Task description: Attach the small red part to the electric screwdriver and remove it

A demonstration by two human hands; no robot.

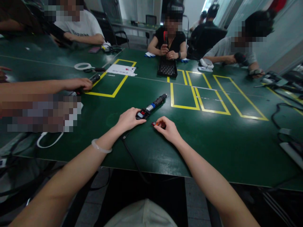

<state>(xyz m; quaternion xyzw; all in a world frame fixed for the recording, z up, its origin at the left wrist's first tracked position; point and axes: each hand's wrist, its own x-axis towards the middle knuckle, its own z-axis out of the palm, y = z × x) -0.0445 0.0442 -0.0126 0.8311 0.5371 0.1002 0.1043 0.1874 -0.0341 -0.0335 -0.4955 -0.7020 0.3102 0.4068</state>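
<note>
My left hand grips the near end of an opened electric screwdriver lying slanted on the green table. Its black housing shows a silver cylinder, a blue band and red parts inside, and the narrow tip points away to the right. Between the thumb and fingers of my right hand is a small red-and-orange part, held just right of the screwdriver and apart from it. Its exact kind is too small to tell. A black cable runs from beside my left wrist over the table's front edge.
Yellow tape rectangles mark the green table. Across from me a person handles a tool behind a black tray. At left, a co-worker's hand holds a dark tool near a white paper. Cables lie at right.
</note>
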